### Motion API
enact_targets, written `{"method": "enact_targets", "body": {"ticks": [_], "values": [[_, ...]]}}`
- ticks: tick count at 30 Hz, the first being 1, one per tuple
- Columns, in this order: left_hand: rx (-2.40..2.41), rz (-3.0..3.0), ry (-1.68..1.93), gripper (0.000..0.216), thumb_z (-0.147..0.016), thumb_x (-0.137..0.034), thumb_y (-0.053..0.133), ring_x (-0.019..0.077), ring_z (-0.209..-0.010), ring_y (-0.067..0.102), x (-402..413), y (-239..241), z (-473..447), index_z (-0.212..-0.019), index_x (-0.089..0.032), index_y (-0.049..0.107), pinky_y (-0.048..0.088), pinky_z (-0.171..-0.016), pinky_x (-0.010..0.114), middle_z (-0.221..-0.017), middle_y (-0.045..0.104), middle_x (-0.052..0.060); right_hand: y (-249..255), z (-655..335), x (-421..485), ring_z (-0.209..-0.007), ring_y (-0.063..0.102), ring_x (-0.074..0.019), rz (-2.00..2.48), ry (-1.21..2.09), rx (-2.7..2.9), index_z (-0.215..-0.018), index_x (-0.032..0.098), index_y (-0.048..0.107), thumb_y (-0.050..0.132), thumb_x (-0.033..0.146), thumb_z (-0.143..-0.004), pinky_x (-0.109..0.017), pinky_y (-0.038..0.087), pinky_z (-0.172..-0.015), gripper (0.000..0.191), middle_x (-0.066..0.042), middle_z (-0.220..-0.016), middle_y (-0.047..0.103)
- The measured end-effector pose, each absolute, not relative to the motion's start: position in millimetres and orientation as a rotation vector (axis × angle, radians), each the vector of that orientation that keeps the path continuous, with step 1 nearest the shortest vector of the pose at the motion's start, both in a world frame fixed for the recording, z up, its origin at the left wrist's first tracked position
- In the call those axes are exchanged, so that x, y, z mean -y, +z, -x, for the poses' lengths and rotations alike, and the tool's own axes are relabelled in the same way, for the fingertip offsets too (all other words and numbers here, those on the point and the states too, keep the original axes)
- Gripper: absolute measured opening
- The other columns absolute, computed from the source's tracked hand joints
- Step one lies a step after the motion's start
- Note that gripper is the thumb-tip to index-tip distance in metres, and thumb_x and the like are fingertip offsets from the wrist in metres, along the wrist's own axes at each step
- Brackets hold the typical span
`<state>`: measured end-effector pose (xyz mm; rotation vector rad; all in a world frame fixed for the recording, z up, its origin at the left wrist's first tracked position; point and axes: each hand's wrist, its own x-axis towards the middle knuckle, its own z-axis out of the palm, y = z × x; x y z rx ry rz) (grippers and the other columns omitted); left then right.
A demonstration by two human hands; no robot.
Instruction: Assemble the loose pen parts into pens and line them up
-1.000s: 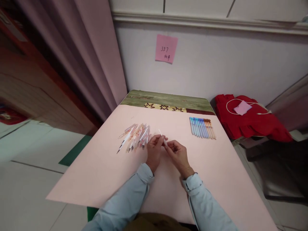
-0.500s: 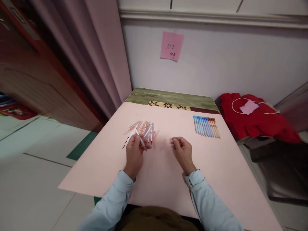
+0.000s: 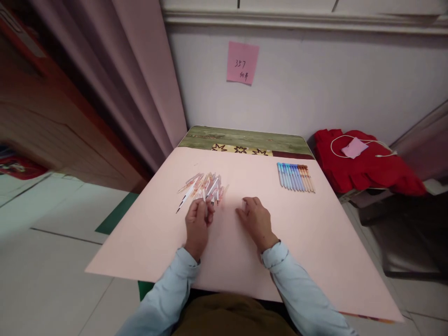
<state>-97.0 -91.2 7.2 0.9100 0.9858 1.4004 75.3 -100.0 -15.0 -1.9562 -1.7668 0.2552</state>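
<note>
My left hand is closed around a slim whitish pen part, which sticks up past the fingertips; its lower end is hidden. Just beyond that hand lies a loose pile of pen parts, clear, pinkish and white. White refills with dark tips poke out on the pile's left side. To the right, my right hand hovers low over the pink sheet, thumb and index finger apart. I see nothing clearly held there. A neat row of pens, blue through purple to brown, lies farther off at the right.
The pink sheet covers most of the table, whose green wood-patterned far edge meets the wall. A red cloth with a white cable and pink paper is on the right. A curtain and wooden door stand left.
My right hand's fingers have parted from a pinch on something small and clear. My left hand has turned the whitish part more upright. The view has shifted slightly.
</note>
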Motion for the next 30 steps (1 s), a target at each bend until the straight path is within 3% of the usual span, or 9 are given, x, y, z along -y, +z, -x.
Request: {"method": "enact_targets", "body": {"ticks": [6,17,19,24,30], "values": [[-1.161,-0.919,1.59,0.026,-0.091,-0.043,0.058,0.0052,-0.049,0.039,80.1,1.0,113.2,-0.089,-0.017,0.06,0.034,-0.045,0.017,-0.068,0.056,-0.002,-16.5,-74.8,93.9,-0.081,0.062,-0.0185,1.874,0.331,1.668,-0.118,0.017,0.061,0.054,0.019,-0.086,-0.03,0.046,-0.074,0.033,-0.009,-0.105,0.066],[-1.188,-0.884,1.56,0.024,-0.089,-0.041,0.06,0.0053,-0.046,0.038,77.1,-2.0,109.0,-0.082,-0.017,0.06,0.031,-0.043,0.018,-0.065,0.056,-0.002,-7.9,-58.0,52.5,-0.085,0.063,-0.0192,1.797,0.41,1.689,-0.107,0.02,0.067,0.059,0.029,-0.088,-0.03,0.047,-0.078,0.022,-0.007,-0.099,0.068],[-1.183,-0.885,1.557,0.024,-0.089,-0.04,0.06,0.0053,-0.046,0.038,76.6,-1.2,109.0,-0.08,-0.017,0.059,0.031,-0.044,0.019,-0.065,0.055,-0.003,-6.1,-55.2,46.4,-0.089,0.064,-0.0196,1.768,0.4,1.712,-0.111,0.021,0.067,0.062,0.035,-0.088,-0.031,0.048,-0.082,0.027,-0.007,-0.105,0.067],[-1.149,-0.902,1.526,0.027,-0.089,-0.041,0.06,0.0055,-0.048,0.037,75.6,-0.4,108.3,-0.077,-0.017,0.056,0.031,-0.045,0.019,-0.066,0.055,-0.002,-6.3,-45.4,32.4,-0.101,0.063,-0.023,1.765,0.399,1.87,-0.13,0.024,0.059,0.077,0.047,-0.074,-0.033,0.051,-0.081,0.063,-0.009,-0.127,0.058],[-1.141,-0.941,1.516,0.028,-0.09,-0.041,0.059,0.006,-0.049,0.036,75.2,-1.7,109.1,-0.075,-0.018,0.054,0.03,-0.046,0.02,-0.067,0.054,-0.002,-7.2,-42.9,27.4,-0.097,0.064,-0.0203,1.723,0.441,1.842,-0.115,0.027,0.067,0.078,0.04,-0.073,-0.031,0.051,-0.079,0.045,-0.004,-0.122,0.06]]}}
